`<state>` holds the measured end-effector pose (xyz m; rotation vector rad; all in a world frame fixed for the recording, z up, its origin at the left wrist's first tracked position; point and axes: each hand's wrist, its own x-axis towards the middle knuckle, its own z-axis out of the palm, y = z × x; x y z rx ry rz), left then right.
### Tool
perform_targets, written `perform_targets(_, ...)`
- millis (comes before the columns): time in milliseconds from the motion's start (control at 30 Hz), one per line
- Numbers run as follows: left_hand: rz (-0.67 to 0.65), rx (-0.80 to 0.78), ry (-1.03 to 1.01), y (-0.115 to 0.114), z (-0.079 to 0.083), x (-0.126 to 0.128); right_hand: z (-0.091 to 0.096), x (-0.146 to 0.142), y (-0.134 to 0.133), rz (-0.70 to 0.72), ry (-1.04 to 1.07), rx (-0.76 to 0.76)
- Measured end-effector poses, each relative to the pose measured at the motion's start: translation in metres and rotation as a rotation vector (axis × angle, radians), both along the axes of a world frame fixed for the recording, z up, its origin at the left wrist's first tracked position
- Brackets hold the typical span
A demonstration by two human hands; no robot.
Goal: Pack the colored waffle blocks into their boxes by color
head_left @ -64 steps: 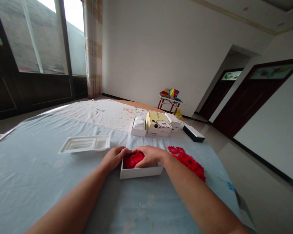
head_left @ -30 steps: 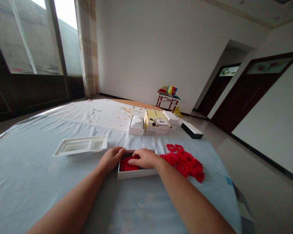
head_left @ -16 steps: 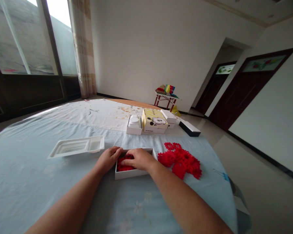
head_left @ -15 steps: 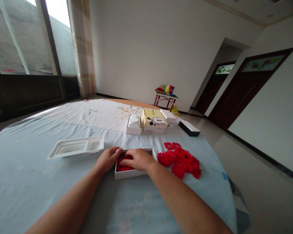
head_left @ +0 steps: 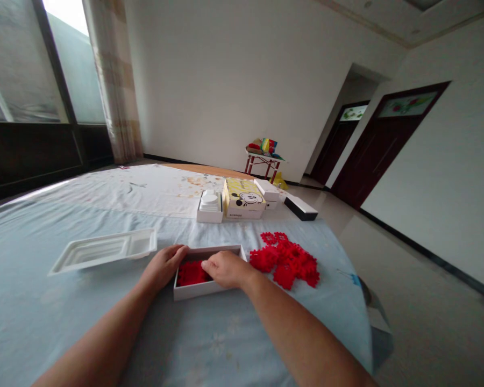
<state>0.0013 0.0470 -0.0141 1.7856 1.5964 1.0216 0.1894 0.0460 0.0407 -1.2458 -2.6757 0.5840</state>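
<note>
In front of me a shallow white box (head_left: 201, 291) rests on the table, with red scalloped-edge pieces (head_left: 191, 273) lying flat in its left part. My left hand (head_left: 165, 265) grips the box's left rim near the back corner. Over the right half of the box is my right hand (head_left: 228, 269), its fingers curled in and closed. Whatever the right fingers hold, if anything, is hidden. Just right of the box, a loose heap of similar red pieces (head_left: 288, 263) spreads on the cloth.
A white plastic tray (head_left: 105, 251) lies to the left. Behind stand an open box of white items (head_left: 210, 203), a yellow cartoon box (head_left: 242, 199), a white carton (head_left: 268, 194) and a black-and-white box (head_left: 301, 208). The blue tablecloth (head_left: 116, 215) covers a round table.
My right hand has drawn back to the right and curled its fingers, uncovering red pieces in the box. The left hand still holds the rim. The whole view has shifted slightly.
</note>
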Motion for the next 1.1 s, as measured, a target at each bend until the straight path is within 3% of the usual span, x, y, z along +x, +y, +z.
perform_targets(133,-0.013,-0.026,-0.022,0.001,0.002,-0.002,0.004,0.008,0.000,0.002,0.083,-0.054)
perform_targets(300,0.028,-0.045,0.000,0.003,0.001,-0.007,0.011,0.068,0.013,-0.166,0.418,0.064)
perform_targets(367,0.054,-0.027,-0.006,0.004,0.002,-0.010,0.010,0.096,0.018,-0.280,0.403,0.150)
perform_targets(467,0.089,-0.058,-0.108,0.005,0.007,-0.012,0.002,0.125,0.020,-0.300,0.257,0.232)
perform_targets(667,0.133,-0.157,-0.313,-0.003,0.018,-0.007,-0.018,0.129,0.018,-0.235,0.055,0.208)
perform_targets(900,0.141,-0.191,-0.384,-0.005,0.020,-0.004,-0.017,0.150,0.024,-0.431,0.275,0.309)
perform_targets(1100,0.149,-0.187,-0.348,-0.003,0.016,-0.006,-0.022,0.149,0.017,-0.405,0.142,0.223)
